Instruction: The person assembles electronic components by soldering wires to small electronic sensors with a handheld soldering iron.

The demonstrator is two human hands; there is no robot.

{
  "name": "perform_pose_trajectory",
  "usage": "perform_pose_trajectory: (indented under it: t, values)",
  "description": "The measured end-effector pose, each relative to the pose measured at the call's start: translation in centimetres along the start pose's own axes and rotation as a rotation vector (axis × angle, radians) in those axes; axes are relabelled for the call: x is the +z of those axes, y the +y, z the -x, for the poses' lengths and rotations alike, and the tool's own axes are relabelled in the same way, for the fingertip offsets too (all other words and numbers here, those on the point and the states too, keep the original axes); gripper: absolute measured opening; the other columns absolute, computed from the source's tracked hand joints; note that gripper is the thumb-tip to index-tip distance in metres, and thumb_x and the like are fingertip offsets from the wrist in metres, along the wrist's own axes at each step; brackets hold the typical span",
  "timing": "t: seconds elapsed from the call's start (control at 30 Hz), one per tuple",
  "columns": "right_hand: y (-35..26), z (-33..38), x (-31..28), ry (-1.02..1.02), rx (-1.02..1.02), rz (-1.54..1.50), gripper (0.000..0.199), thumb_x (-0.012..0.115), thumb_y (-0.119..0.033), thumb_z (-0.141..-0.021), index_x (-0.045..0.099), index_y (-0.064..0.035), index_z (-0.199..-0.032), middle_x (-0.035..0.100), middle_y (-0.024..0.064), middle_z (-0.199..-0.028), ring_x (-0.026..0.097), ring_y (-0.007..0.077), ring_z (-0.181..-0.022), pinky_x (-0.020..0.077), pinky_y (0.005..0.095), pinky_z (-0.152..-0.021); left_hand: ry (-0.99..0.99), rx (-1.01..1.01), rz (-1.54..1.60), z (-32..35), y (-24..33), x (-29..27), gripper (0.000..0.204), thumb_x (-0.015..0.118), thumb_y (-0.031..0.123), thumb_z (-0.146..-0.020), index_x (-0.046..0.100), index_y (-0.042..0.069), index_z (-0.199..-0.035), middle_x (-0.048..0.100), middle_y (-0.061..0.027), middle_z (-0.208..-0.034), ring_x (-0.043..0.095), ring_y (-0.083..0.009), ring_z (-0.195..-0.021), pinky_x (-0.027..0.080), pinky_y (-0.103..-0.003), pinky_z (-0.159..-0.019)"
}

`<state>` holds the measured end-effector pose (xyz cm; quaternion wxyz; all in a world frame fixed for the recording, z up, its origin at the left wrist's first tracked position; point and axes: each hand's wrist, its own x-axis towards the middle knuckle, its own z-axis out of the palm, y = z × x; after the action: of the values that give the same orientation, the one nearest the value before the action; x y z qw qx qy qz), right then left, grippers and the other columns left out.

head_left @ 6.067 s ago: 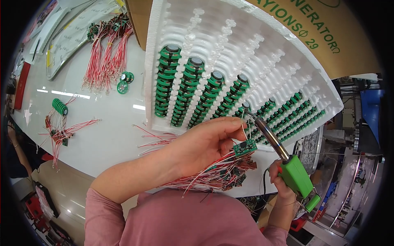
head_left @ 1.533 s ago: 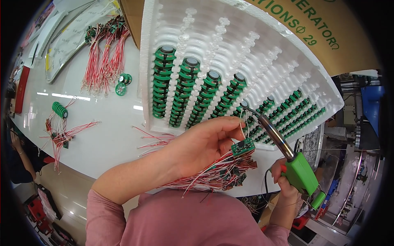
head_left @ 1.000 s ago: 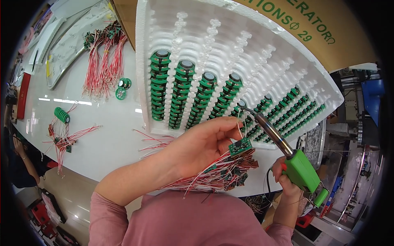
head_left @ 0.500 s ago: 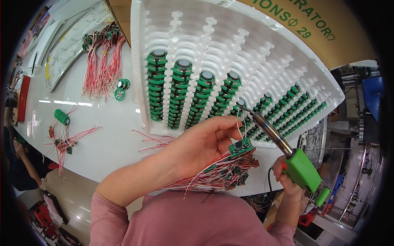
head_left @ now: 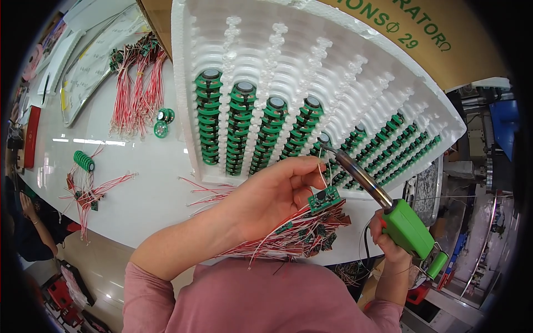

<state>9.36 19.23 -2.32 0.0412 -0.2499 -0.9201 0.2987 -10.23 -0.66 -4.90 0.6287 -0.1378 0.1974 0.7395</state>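
My left hand (head_left: 277, 188) pinches a thin white wire (head_left: 320, 166) between thumb and fingers. A small green circuit board (head_left: 325, 200) hangs beside its fingertips on the wires. My right hand (head_left: 391, 247) is wrapped round the green handle of a soldering gun (head_left: 410, 230). The gun's bent metal tip reaches up-left to the wire ends, at a round green speaker (head_left: 323, 139) in a white foam tray (head_left: 316, 72). Whether the tip touches the wire or the speaker, I cannot tell. Below my left hand lies a heap of red and white wires (head_left: 266, 241) with small boards.
Several rows of stacked green speakers (head_left: 241, 127) fill the tray's near half. A cardboard box (head_left: 477, 61) stands behind it. To the left lie wire bundles (head_left: 136, 94), two loose speakers (head_left: 161, 129) and a speaker stack (head_left: 83, 161). Another person's hand (head_left: 26, 205) is at far left.
The tray sits slightly further left in the picture. The soldering gun has shifted slightly left with its tip still by the wires. Both hands keep their hold.
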Motion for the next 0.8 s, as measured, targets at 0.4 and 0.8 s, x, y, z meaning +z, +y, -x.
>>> perform_pose_trajectory:
  t: [0.4,0.8]
  values:
    - [-0.6,-0.1,-0.3,-0.067,0.047,-0.159,0.016,0.067,-0.014,-0.066,0.060,-0.0099,-0.079,0.057,0.0033,-0.069,0.055,0.0190,-0.059,0.0428,0.0263,-0.055,-0.009,-0.011,0.004,0.1,0.1,0.2,0.011,0.051,0.020,-0.084,0.053,0.009,-0.085,0.053,0.0015,-0.078,0.049,-0.0100,-0.076,0.044,-0.027,-0.070]
    - [0.1,0.1,-0.1,-0.001,-0.025,0.085,0.016,0.068,-0.012,-0.066,0.062,-0.0094,-0.080,0.058,0.0033,-0.069,0.058,0.0187,-0.059,0.0439,0.0245,-0.054,0.000,-0.015,0.014,0.1,0.0,0.1,0.012,0.051,0.020,-0.084,0.053,0.008,-0.086,0.053,0.0008,-0.079,0.050,-0.0104,-0.074,0.044,-0.027,-0.070]
